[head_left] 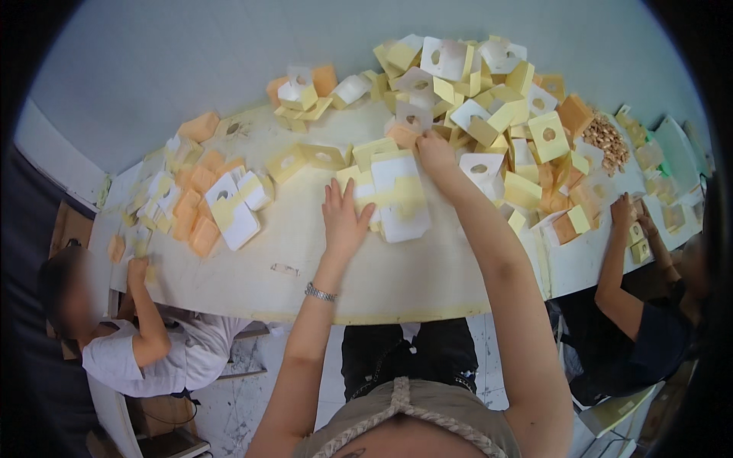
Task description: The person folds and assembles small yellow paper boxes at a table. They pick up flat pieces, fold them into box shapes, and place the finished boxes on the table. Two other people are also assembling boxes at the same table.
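My left hand (347,220) lies with its fingers spread, the fingertips over the left edge of some white and yellow folded card pieces (403,200) on the table in front of me. My right hand (438,159) reaches farther out, to the near edge of a heap of card pieces. Its fingers are closed beside a small peach-coloured block (402,137); what they grip, if anything, is hidden. Behind that block stands a white card with a round hole (413,117). A yellow folded card (324,156) rests to the left of the stack.
A tall heap of yellow and white cards with holes (500,107) fills the far right. Gold-brown small pieces (605,143) lie beside it. Peach blocks (197,215) and cards cover the left side. One person (153,347) works at left, another (649,305) at right.
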Demonstrator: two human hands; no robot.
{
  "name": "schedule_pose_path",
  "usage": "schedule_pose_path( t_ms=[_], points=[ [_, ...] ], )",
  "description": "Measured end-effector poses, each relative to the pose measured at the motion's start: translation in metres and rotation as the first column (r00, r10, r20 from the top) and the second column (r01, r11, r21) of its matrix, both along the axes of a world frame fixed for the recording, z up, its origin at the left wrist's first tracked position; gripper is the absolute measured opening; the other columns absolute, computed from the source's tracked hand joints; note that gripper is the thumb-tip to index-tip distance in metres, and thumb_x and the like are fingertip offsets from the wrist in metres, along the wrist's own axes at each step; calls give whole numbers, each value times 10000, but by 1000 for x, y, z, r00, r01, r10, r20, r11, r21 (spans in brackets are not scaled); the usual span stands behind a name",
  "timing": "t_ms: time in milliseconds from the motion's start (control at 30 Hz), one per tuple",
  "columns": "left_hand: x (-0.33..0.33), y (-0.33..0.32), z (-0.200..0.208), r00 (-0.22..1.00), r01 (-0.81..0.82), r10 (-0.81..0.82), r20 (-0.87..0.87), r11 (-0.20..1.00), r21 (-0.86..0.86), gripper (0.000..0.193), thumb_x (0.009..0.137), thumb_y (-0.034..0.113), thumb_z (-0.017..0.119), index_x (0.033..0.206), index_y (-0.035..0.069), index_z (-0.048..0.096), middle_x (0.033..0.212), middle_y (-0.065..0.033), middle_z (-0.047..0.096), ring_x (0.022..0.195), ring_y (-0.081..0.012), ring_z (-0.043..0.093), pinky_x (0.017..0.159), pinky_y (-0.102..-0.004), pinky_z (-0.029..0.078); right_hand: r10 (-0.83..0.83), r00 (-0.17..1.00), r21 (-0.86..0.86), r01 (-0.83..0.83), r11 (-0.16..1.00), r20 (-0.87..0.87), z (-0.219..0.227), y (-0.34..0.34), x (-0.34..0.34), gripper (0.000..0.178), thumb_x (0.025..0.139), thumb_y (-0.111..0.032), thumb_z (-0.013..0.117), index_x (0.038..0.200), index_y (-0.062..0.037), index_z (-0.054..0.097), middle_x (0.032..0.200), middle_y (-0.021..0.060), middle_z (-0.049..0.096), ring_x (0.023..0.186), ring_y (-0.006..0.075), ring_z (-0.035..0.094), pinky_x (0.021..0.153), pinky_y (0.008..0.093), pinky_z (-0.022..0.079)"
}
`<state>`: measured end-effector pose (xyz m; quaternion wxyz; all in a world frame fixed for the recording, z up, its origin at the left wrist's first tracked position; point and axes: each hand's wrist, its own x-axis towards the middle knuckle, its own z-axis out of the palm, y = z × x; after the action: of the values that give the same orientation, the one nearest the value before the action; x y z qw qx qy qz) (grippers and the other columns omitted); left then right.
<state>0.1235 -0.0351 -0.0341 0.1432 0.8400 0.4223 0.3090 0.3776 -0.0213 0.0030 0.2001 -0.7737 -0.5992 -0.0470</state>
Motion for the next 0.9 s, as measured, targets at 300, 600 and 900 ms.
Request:
schedule_pose_path(
  t_ms=[300, 600, 900],
  points=[
    [31, 15, 17, 967, -212, 194, -165, 973, -95, 869, 632, 497, 755, 1277, 20, 419, 1379, -194, 344, 1308, -359, 266, 1039, -543, 235, 98, 924, 486, 103, 868, -369, 109, -171, 56, 152, 830, -107, 647, 938, -1, 641, 867, 82, 644, 710, 149, 630, 648, 259, 497],
    [60, 38, 53, 999, 2, 10, -53, 975, 221, 866, 641, 261, 800, 1319, -18, 341, 1376, -240, 303, 1293, -392, 268, 1057, -460, 264, -325, 934, 50, 321, 946, 147, 89, -272, 171, 125, 806, -144, 597, 869, -51, 651, 835, 125, 632, 752, 327, 617, 642, 401, 483],
    [205, -13, 81, 794, 436, -313, 520, 890, -131, 987, 625, 255, 810, 1374, -8, 222, 1362, -252, 336, 1277, -396, 328, 1024, -419, 337, -428, 846, 1, 451, 893, 319, 105, -259, 121, 75, 768, -139, 600, 805, -91, 645, 803, 94, 624, 764, 279, 617, 663, 385, 486]
  ],
)
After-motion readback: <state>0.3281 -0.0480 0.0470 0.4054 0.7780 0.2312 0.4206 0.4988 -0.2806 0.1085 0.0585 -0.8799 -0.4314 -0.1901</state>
